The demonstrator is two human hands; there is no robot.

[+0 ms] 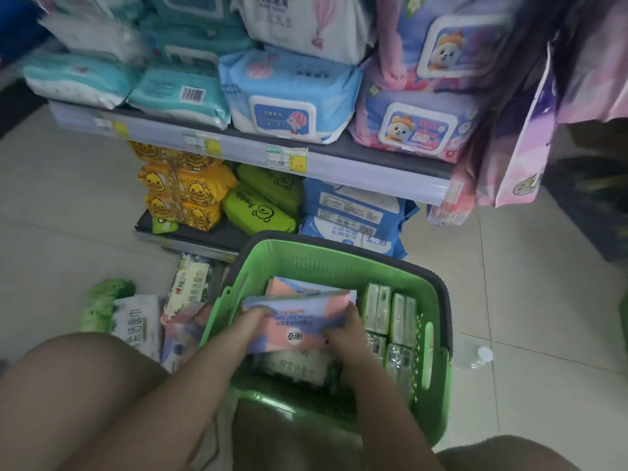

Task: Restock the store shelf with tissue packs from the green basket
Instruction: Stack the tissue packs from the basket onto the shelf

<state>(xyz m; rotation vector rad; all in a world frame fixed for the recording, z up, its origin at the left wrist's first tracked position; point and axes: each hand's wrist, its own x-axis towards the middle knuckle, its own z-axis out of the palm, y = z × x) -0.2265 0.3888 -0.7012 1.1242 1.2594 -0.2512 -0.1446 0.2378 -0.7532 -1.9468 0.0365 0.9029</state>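
Note:
The green basket (pixel 431 341) stands on the floor in front of the store shelf (pixel 339 168). Inside it, both hands grip one pink and lilac tissue pack (pixel 299 317): my left hand (pixel 253 321) curls over its left end, my right hand (pixel 345 329) over its right end. A second pink pack (pixel 299 287) lies just behind it. Small green-wrapped tissue packs (pixel 390 312) fill the basket's right side. A white pack (pixel 295 367) lies under the held one.
Several tissue packs (pixel 185 294) lie on the tiled floor left of the basket. The lower shelf holds yellow duck packs (pixel 185 192), lime green packs (pixel 258 209) and blue packs (pixel 353 215). A clear bottle (pixel 474 358) lies right of the basket. Pink bags (pixel 523 154) hang at right.

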